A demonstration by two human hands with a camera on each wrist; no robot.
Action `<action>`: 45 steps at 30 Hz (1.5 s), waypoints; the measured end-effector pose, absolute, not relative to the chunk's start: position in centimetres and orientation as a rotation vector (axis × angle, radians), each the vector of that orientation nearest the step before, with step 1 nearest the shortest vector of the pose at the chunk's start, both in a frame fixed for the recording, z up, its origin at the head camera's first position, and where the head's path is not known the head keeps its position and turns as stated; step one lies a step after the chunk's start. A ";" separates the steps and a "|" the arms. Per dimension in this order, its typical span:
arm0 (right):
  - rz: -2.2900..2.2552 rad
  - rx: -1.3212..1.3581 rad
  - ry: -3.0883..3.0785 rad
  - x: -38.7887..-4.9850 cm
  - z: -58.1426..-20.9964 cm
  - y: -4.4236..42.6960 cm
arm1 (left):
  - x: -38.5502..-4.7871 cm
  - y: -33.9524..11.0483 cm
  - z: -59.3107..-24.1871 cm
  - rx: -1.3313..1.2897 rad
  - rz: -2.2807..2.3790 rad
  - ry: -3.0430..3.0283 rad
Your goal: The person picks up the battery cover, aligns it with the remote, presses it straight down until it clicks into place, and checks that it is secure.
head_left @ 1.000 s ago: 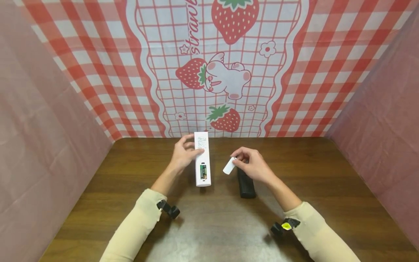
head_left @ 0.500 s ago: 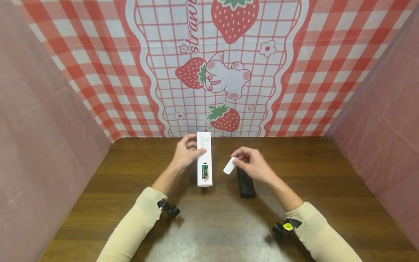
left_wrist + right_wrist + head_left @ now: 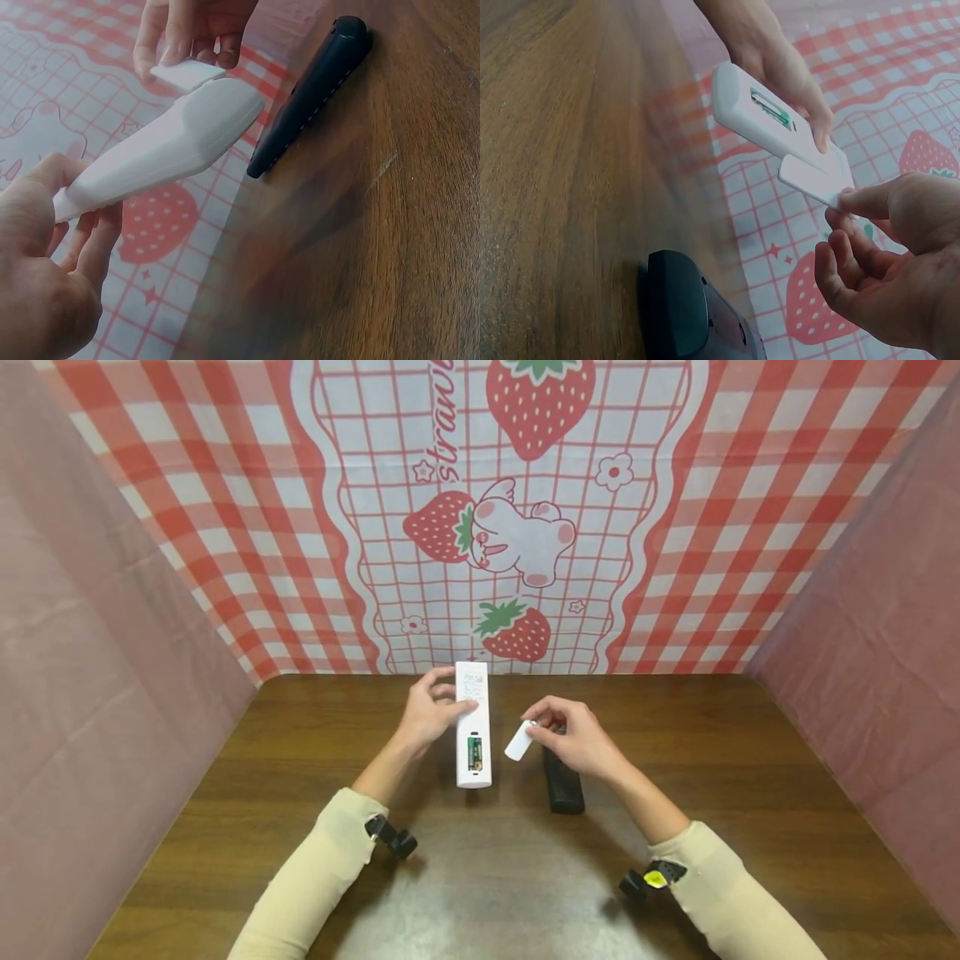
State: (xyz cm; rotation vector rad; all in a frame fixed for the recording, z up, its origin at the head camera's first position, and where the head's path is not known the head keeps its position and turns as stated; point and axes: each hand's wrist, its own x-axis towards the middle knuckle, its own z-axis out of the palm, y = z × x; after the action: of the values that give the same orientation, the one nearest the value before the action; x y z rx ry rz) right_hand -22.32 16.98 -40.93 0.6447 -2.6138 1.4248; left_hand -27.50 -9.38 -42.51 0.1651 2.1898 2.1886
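Observation:
A white remote control (image 3: 472,718) is held up by my left hand (image 3: 431,714), thumb across its back and fingers behind it. Its battery compartment (image 3: 476,754) is uncovered, with green batteries inside. To its right, my right hand (image 3: 573,737) pinches a small white battery cover (image 3: 520,741) between thumb and fingers. In the right wrist view the cover (image 3: 810,180) overlaps the remote's edge (image 3: 761,112); in the head view a gap shows between them. A black remote-like object (image 3: 564,781) lies on the table, its far end hidden by my right hand.
The brown wooden table (image 3: 480,877) spreads below both hands. A red-and-white strawberry cloth (image 3: 510,527) hangs at its back edge, with pink fabric walls (image 3: 877,635) on the sides. A wrist camera (image 3: 401,842) sits on each sleeve.
My left hand has shifted slightly right with the white remote. The battery cover in my right hand has moved a little left, so the gap between them is narrower.

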 end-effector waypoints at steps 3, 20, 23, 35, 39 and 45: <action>1.419 0.645 -2.625 -22.2 -40.8 16.8 | -27.5 -9.2 -42.5 0.165 2.183 2.191; 1.420 0.681 -2.635 -22.1 -40.5 16.6 | -27.4 -8.6 -42.6 0.187 2.189 2.179; 1.427 0.677 -2.639 -22.1 -40.4 16.5 | -27.4 -8.3 -42.5 0.197 2.194 2.177; 1.440 0.717 -2.652 -22.0 -40.0 16.3 | -27.7 -7.5 -42.6 0.208 2.177 2.190; 1.444 0.738 -2.637 -22.1 -40.1 16.2 | -27.7 -7.3 -42.4 0.203 2.167 2.196; 1.460 0.778 -2.618 -22.2 -40.1 16.2 | -27.6 -6.9 -42.4 0.186 2.134 2.213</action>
State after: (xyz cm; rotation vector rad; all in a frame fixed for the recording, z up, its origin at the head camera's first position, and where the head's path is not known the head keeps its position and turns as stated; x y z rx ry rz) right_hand -22.18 16.19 -40.15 0.7777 -2.6176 1.4595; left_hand -27.58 -6.91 -42.38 0.1855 2.2130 2.1337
